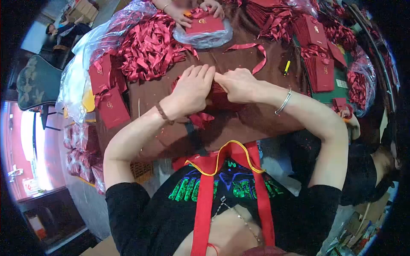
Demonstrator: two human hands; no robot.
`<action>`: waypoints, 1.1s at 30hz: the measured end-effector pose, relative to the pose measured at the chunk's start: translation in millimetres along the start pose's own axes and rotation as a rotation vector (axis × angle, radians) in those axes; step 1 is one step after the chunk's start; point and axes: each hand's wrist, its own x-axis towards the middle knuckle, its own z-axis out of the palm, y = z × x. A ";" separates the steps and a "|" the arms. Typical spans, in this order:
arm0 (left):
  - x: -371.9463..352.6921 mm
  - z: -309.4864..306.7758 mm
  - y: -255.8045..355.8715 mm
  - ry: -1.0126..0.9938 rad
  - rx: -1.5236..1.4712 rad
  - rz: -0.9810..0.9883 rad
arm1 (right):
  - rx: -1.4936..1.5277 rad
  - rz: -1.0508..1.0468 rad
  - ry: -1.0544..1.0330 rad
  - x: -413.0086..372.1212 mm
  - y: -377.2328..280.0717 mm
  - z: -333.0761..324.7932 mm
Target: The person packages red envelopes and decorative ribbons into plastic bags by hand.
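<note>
A stack of dark red cards or bags [223, 99] stands on the brown cloth in front of me, partly hidden by my hands. My left hand [193, 90] lies over its left side, fingers together and pointing away. At its right side, my right hand [235, 85] is curled with the thumb toward my left hand, gripping the stack's upper edge. The two hands nearly touch. Below my left hand, a loop of red ribbon [201, 120] pokes out near the stack.
Red ribbons [149, 47] are heaped at the left, beside red bags [112, 107]. Across the table, another person's hands hold a red bag [205, 24] over clear plastic. A yellow marker [287, 67] and more bags [321, 73] lie right. A co-worker [363, 170] is at the right.
</note>
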 end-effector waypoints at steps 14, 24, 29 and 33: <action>6.0 18.7 0.1 0.099 -0.021 -0.098 | 0.015 0.099 0.107 -5.4 -3.9 5.3; 16.4 -37.7 -7.3 -0.079 -0.246 -0.344 | 0.612 -0.063 0.615 -39.6 21.7 -32.5; 8.6 -46.1 -20.4 0.156 -0.737 -0.422 | 1.347 -0.008 1.002 -37.6 37.3 37.0; 4.4 -47.4 -7.4 0.199 -1.154 -0.550 | 1.880 0.021 0.973 -31.0 -13.8 68.9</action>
